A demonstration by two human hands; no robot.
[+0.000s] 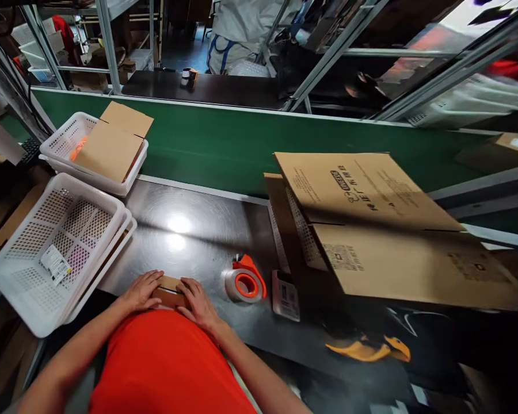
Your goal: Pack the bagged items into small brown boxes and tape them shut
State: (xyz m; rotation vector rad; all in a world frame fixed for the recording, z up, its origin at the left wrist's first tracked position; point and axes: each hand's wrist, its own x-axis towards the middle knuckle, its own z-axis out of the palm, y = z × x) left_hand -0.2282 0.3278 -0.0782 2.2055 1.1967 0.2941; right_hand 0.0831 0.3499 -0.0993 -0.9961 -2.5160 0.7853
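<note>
Close against the red shirt, a small brown cardboard box sits at the near edge of the metal worktable. My left hand holds its left side, fingers laid over the top edge. On the opposite side my right hand grips the box, fingers bent over its top. A narrow dark gap shows along the box's top between the hands; its lower part is hidden by the shirt. Right of my right hand, apart from it, stands an orange tape dispenser with a roll of clear tape.
White perforated baskets are stacked at left; behind them another basket bears folded cardboard. Large flattened cartons lean at right. Near them are a labelled white item and a yellow-orange tool. A green belt runs behind.
</note>
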